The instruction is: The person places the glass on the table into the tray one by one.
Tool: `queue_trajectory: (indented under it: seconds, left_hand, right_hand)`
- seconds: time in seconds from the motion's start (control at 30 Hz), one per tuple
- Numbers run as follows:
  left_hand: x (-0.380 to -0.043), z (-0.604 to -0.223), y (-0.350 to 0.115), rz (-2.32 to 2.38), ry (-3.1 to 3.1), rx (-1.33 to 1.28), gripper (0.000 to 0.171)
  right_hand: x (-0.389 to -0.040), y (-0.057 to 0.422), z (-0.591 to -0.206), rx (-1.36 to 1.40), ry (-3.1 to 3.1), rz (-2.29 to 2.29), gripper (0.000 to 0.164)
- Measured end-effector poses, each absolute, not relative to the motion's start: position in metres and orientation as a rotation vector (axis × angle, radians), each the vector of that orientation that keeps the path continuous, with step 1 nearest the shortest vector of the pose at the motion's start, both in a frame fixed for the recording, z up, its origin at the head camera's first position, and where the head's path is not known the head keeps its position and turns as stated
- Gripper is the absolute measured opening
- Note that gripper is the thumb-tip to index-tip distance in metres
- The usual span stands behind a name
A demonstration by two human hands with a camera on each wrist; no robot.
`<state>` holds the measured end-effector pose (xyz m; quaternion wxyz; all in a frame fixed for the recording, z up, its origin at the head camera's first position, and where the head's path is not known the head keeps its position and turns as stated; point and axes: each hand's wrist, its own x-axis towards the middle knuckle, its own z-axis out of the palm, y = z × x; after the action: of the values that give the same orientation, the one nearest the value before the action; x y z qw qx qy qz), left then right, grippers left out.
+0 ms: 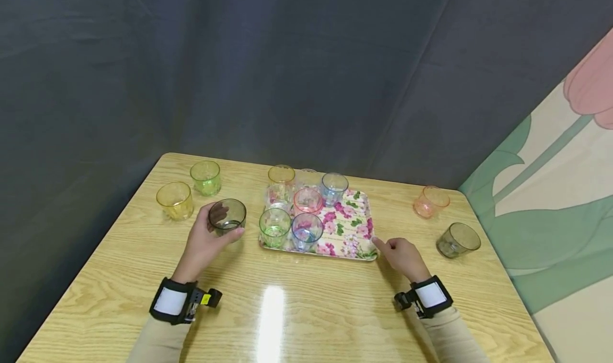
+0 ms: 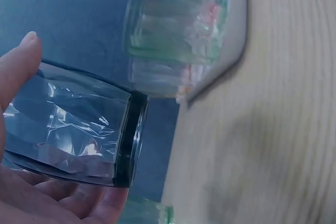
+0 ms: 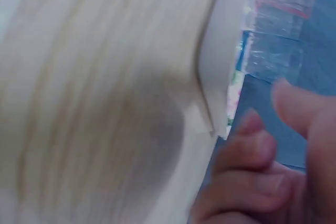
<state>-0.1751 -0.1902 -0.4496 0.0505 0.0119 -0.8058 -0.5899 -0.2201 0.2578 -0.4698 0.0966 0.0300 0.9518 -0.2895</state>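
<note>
Two hands appear: left of centre in the head view, the left hand (image 1: 201,246) grips a dark glass (image 1: 228,217), thumb and fingers around its sides, beside a flowered tray (image 1: 351,238). Near the tray's lower-right corner, the right hand (image 1: 404,256) holds nothing, fingers loosely curled, thumb apart.

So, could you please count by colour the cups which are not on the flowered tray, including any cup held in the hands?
Dark cups: 2, one of them in the left hand
Yellow cup: 1
Green cup: 1
Orange-pink cup: 1
Total: 5
</note>
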Motion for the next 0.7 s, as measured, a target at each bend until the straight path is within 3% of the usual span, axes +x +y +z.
queue_trajectory:
  seconds: [0.2, 0.5, 0.7]
  left_hand:
    - [-0.170, -0.441, -0.179, -1.845, -2.426, -0.062, 0.082]
    - [-0.160, -0.428, -0.151, -1.847, -2.459, -0.177, 0.078]
    - [-0.153, -0.418, -0.131, -1.865, -2.465, -0.260, 0.080]
  right_hand:
    - [-0.221, 0.247, -0.461, 0.061, 3.088, -1.091, 0.054]
    - [-0.211, 0.207, -0.443, -0.097, 3.099, -1.622, 0.028]
    - [-0.198, 0.179, -0.428, -0.374, 2.761, -1.977, 0.030]
